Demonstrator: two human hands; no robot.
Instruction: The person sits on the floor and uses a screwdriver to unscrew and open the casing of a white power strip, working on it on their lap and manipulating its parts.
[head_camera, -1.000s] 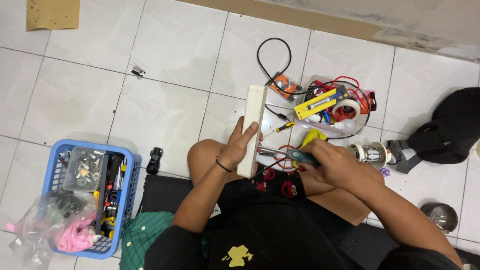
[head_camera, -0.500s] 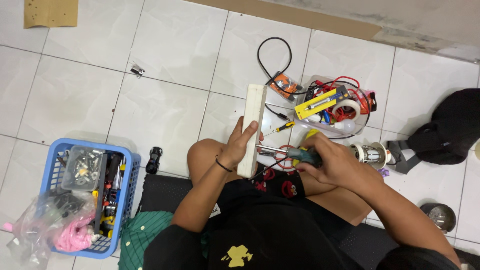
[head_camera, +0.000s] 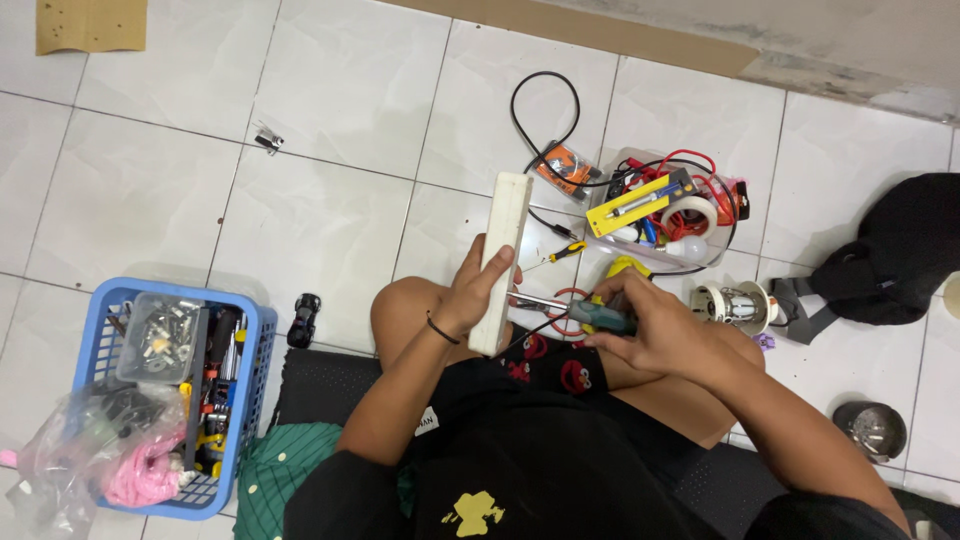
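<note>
A long white power strip (head_camera: 503, 240) stands on edge over my left knee, gripped around its lower half by my left hand (head_camera: 478, 292). My right hand (head_camera: 655, 328) is closed on a screwdriver with a dark green handle (head_camera: 603, 316); its metal shaft points left and its tip meets the strip's side. Red and black wires curl just under the strip near my lap.
A clear tub (head_camera: 668, 215) of tape, wires and tools sits ahead on the right, with a small yellow-handled screwdriver (head_camera: 562, 253) beside it. A blue basket (head_camera: 168, 388) of parts stands at the left. A black bag (head_camera: 898, 250) lies far right, a metal cup (head_camera: 870, 428) below it.
The hands, strip and screwdriver hold almost the same place; the right hand has shifted only slightly at the strip's side.
</note>
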